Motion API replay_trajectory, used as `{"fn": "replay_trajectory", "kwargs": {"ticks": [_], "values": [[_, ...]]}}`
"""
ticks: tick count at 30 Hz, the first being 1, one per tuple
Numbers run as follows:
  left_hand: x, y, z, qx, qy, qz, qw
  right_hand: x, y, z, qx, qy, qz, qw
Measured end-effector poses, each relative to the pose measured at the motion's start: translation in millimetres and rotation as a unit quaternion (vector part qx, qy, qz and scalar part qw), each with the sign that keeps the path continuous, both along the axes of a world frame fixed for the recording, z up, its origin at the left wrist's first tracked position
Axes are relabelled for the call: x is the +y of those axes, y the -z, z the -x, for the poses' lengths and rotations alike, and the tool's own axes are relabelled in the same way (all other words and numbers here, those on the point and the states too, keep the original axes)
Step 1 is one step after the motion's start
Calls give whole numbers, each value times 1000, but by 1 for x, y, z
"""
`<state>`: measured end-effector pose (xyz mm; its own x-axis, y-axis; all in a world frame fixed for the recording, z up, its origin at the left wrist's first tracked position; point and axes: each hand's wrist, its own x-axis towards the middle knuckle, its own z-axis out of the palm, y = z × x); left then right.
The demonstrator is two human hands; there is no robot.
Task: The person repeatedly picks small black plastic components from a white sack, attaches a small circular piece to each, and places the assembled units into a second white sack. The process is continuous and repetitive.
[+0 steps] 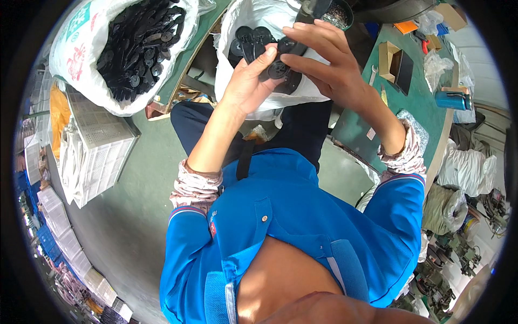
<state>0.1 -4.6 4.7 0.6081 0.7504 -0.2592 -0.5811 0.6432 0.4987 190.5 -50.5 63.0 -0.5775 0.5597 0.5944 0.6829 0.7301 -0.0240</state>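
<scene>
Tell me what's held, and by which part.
The left hand holds black, round-headed, plastic-looking pieces, apparently near their round ends; for the right hand, I cannot tell.

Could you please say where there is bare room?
Bare green tabletop shows between the black panel and blue cylinder; bare floor between the white crate and left sleeve. It is crowded around the left hand and right hand, at the white sack.

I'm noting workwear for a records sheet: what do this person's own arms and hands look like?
The left hand and right hand are both ungloved. Both arms wear a bunched, pale patterned inner sleeve emerging from a bright blue outer sleeve, whose edge has thin striped trim including red and white.
</scene>
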Motion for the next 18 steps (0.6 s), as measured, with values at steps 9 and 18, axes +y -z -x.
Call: {"fn": "replay_trajectory", "kwargs": {"ticks": [9,18], "values": [[5,6,3,-79,107,18,991,-11,3,-2,429,20,393,813],[2,0,-2,121,43,-134,983,6,-8,-18,464,122,375,793]]}}
